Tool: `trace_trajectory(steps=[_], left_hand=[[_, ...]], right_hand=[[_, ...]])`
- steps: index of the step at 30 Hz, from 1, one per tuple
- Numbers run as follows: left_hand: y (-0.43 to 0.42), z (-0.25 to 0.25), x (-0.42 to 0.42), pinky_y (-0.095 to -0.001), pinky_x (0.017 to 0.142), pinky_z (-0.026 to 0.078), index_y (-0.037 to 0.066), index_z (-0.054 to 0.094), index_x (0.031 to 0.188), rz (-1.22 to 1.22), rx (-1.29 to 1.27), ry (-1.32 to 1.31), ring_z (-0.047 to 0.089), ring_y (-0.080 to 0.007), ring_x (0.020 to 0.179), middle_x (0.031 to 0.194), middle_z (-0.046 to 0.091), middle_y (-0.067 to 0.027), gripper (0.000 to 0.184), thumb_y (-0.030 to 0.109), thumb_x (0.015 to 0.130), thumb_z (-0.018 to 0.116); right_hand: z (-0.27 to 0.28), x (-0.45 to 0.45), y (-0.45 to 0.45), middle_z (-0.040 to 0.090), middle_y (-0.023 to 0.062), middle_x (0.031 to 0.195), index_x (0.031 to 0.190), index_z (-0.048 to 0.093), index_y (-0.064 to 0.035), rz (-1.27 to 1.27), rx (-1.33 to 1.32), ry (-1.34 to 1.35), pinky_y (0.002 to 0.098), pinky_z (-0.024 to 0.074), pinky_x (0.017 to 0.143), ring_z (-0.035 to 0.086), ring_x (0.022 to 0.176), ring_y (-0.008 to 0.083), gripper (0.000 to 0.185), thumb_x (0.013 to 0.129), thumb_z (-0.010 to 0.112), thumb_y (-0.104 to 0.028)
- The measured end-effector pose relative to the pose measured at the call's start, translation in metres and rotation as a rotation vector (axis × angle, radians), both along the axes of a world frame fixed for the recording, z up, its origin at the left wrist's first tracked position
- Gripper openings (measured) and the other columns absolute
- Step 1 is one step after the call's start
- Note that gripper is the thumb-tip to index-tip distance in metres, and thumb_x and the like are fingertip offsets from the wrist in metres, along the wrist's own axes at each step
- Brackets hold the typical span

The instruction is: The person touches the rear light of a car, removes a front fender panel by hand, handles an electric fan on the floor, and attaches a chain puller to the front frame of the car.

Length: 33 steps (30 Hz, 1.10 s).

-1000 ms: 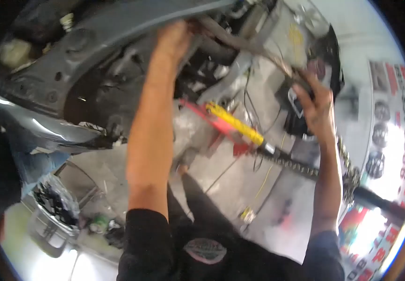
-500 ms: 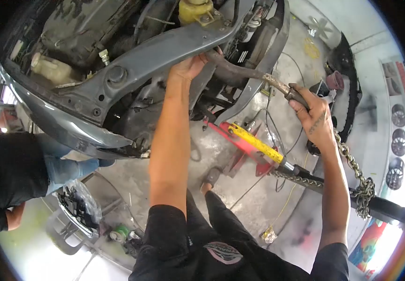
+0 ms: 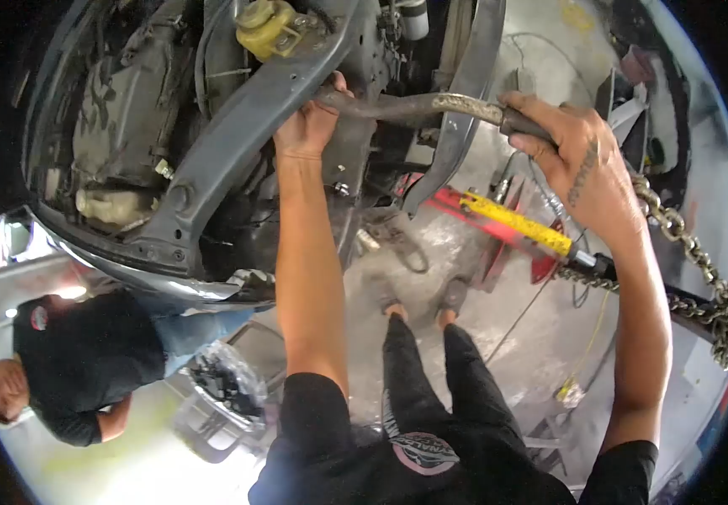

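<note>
A curved, worn metal bar [image 3: 414, 107] with a dark grip spans between my hands beside the car's grey inner fender rail [image 3: 250, 135]. My right hand [image 3: 578, 164] is closed around the dark grip at its outer end. My left hand [image 3: 307, 130] is closed on the other end, up against the rail, with some fingers hidden behind the bar and metal. Past my left hand, the bar's tip is lost in shadow. Above sits a yellow-capped reservoir [image 3: 264, 29] in the engine bay.
A red and yellow hydraulic ram [image 3: 519, 223] stands below the bar, with a heavy chain [image 3: 675, 227] at right. A co-worker in a black shirt [image 3: 86, 353] stands at left beside a chair [image 3: 212, 429] holding a bag of dark parts. Cables cross the floor.
My view has shifted, so the car appears farther left and both my feet show. Both hands keep hold of the bar. The co-worker shows more fully.
</note>
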<state>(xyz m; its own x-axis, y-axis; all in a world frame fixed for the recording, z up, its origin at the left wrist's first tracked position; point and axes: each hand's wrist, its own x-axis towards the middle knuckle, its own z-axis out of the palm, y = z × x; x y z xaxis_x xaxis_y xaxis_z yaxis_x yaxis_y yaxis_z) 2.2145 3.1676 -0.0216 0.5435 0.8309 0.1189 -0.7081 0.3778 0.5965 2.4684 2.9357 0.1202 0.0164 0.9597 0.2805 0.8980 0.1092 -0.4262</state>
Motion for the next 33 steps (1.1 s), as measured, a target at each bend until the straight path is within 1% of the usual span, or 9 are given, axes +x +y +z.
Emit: trace_trajectory(steps=[11, 15, 17, 19, 21, 25, 26, 30, 33], left_hand=[[-0.025, 0.013, 0.008, -0.0460, 0.078, 0.046, 0.009, 0.060, 0.114, 0.292, -0.091, 0.159, 0.056, -0.0259, 0.084, 0.105, 0.063, -0.0071, 0.032, 0.035, 0.098, 0.051], [-0.048, 0.000, 0.003, -0.0448, 0.077, 0.050, 0.006, 0.057, 0.114, 0.583, -0.216, 0.277, 0.062, -0.0246, 0.082, 0.101, 0.061, -0.0062, 0.021, 0.017, 0.096, 0.057], [-0.099, 0.020, 0.003, -0.0390, 0.066, 0.052, 0.005, 0.057, 0.114, 0.619, -0.201, 0.702, 0.064, -0.0234, 0.072, 0.094, 0.062, -0.0067, 0.020, 0.011, 0.095, 0.057], [-0.156, 0.039, 0.011, -0.0347, 0.059, 0.051, 0.002, 0.062, 0.110, 0.523, 0.087, 0.918, 0.063, -0.0203, 0.064, 0.085, 0.063, -0.0075, 0.019, 0.013, 0.094, 0.058], [-0.213, 0.113, 0.029, -0.0305, 0.064, 0.051, 0.001, 0.067, 0.104, -0.002, 0.465, 1.307, 0.063, -0.0173, 0.072, 0.092, 0.066, -0.0107, 0.022, 0.016, 0.089, 0.065], [-0.309, 0.273, 0.058, -0.0389, 0.070, 0.055, 0.000, 0.068, 0.100, -0.712, 1.647, 0.779, 0.067, -0.0307, 0.086, 0.095, 0.065, -0.0127, 0.028, 0.019, 0.080, 0.065], [-0.339, 0.306, 0.056, -0.0426, 0.061, 0.052, 0.002, 0.069, 0.081, -0.538, 1.678, 0.723, 0.066, -0.0296, 0.072, 0.077, 0.065, -0.0174, 0.015, 0.015, 0.077, 0.062], [-0.385, 0.364, 0.028, -0.0412, 0.064, 0.052, 0.002, 0.067, 0.089, -0.410, 1.758, 0.458, 0.066, -0.0283, 0.076, 0.082, 0.066, -0.0167, 0.019, 0.018, 0.079, 0.063], [-0.403, 0.377, 0.029, -0.0401, 0.066, 0.052, 0.002, 0.065, 0.096, -0.386, 1.775, 0.365, 0.065, -0.0274, 0.078, 0.086, 0.066, -0.0161, 0.023, 0.020, 0.081, 0.064]], right_hand=[[-0.002, 0.008, -0.007, 0.067, 0.0157, 0.074, 0.108, 0.067, -0.0099, -0.024, 0.054, -0.055, 0.0464, 0.0508, 0.072, 0.065, 0.075, 0.0361, 0.025, 0.088, 0.065, -0.025], [-0.001, 0.009, -0.012, 0.068, 0.0142, 0.076, 0.112, 0.063, -0.0108, -0.011, 0.070, -0.075, 0.0473, 0.0511, 0.074, 0.066, 0.075, 0.0357, 0.028, 0.089, 0.064, -0.027], [0.004, 0.010, -0.016, 0.068, 0.0139, 0.077, 0.115, 0.062, -0.0109, -0.018, 0.026, -0.107, 0.0476, 0.0509, 0.076, 0.066, 0.076, 0.0354, 0.030, 0.090, 0.063, -0.027], [0.010, 0.008, -0.018, 0.068, 0.0139, 0.079, 0.116, 0.060, -0.0111, -0.015, -0.044, -0.132, 0.0478, 0.0504, 0.078, 0.066, 0.079, 0.0348, 0.031, 0.091, 0.062, -0.028], [0.014, 0.007, -0.015, 0.067, 0.0157, 0.094, 0.121, 0.059, -0.0117, -0.049, -0.119, -0.179, 0.0482, 0.0491, 0.081, 0.065, 0.089, 0.0344, 0.034, 0.092, 0.060, -0.029], [0.007, -0.011, -0.029, 0.056, 0.0205, 0.125, 0.131, 0.054, -0.0145, -0.169, 0.038, -0.322, 0.0509, 0.0456, 0.091, 0.057, 0.111, 0.0364, 0.041, 0.094, 0.057, -0.031], [0.000, -0.016, -0.038, 0.047, 0.0226, 0.135, 0.138, 0.049, -0.0162, -0.193, 0.163, -0.406, 0.0547, 0.0399, 0.102, 0.050, 0.121, 0.0399, 0.048, 0.093, 0.059, -0.029], [0.003, -0.064, -0.154, 0.053, 0.0264, 0.132, 0.136, 0.053, -0.0124, -0.229, 0.308, -0.324, 0.0527, 0.0367, 0.108, 0.050, 0.125, 0.0410, 0.048, 0.089, 0.062, -0.016], [0.002, -0.099, -0.260, 0.056, 0.0254, 0.114, 0.119, 0.059, -0.0060, -0.297, 0.140, -0.229, 0.0492, 0.0469, 0.090, 0.056, 0.105, 0.0398, 0.038, 0.082, 0.065, -0.010]])
